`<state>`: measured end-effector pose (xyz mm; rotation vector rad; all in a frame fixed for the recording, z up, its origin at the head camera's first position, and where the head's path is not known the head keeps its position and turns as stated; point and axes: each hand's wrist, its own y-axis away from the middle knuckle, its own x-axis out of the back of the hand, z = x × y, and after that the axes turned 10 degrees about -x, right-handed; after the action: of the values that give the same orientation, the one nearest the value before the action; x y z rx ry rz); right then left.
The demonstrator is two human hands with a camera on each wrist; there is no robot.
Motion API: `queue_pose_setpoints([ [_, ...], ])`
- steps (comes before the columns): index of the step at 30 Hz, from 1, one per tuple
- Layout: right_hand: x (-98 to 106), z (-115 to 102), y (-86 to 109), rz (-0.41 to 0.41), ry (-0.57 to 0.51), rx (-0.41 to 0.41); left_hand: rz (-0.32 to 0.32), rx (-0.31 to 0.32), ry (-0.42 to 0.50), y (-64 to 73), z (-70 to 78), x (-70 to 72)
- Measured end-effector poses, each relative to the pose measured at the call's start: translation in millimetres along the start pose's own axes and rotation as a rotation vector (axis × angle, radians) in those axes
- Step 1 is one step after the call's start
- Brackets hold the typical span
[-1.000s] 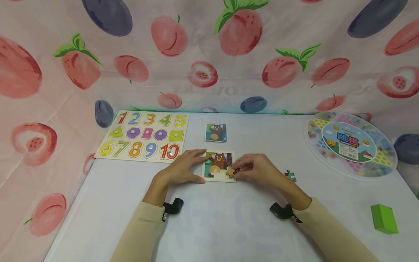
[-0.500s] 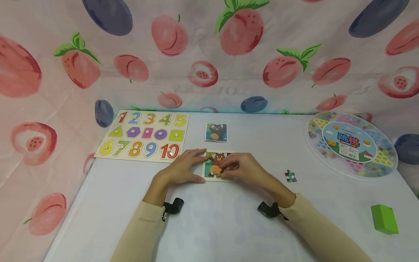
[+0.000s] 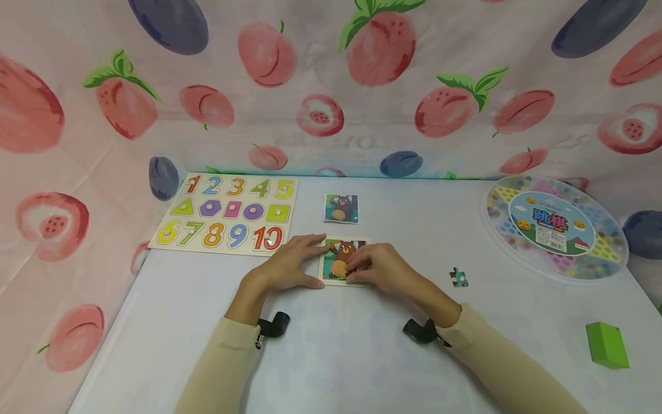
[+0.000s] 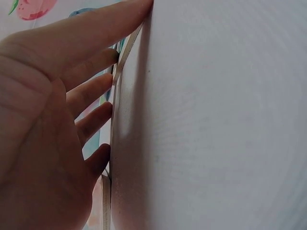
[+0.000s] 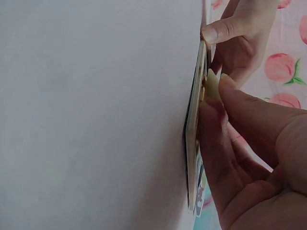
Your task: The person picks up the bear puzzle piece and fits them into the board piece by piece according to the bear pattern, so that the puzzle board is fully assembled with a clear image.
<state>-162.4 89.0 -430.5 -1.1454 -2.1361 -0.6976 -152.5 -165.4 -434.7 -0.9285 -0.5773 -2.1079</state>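
Observation:
In the head view a small wooden bear jigsaw board (image 3: 333, 283) lies flat on the white table. My left hand (image 3: 291, 263) rests along its left side, fingers spread and thumb at the lower corner. Over the board's lower right part, my right hand (image 3: 384, 267) pinches a jigsaw piece (image 5: 214, 88) between thumb and fingers; the right wrist view shows it tilted up, one edge at the board. That hand covers the board's right side in the head view. Another jigsaw piece (image 3: 458, 277), teal and brown, lies to the right. A bear picture card (image 3: 341, 209) sits behind the board.
A number and shape peg board (image 3: 222, 219) lies at the back left, close to my left hand. At the back right is a round, clear-covered game board (image 3: 555, 227). A green block (image 3: 607, 345) stands at the right. Fruit-print cloth (image 3: 320, 69) hangs behind the table.
My right hand has moved left with the jigsaw piece, from the board's right edge to over its lower part, and shifted slightly further left since half a second ago. My left hand has stayed put.

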Motion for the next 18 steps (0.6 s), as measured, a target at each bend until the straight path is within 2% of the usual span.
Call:
queue_pose_setpoints([
  [12,-2.3,-2.0,-2.4,0.009,0.014,-0.002,-0.001,-0.005,-0.008,0.2,-0.8,-0.2],
  [18,-2.3,-3.6,-4.3,0.002,0.037,-0.031,0.001,-0.006,-0.006,0.1,-0.5,-0.4],
])
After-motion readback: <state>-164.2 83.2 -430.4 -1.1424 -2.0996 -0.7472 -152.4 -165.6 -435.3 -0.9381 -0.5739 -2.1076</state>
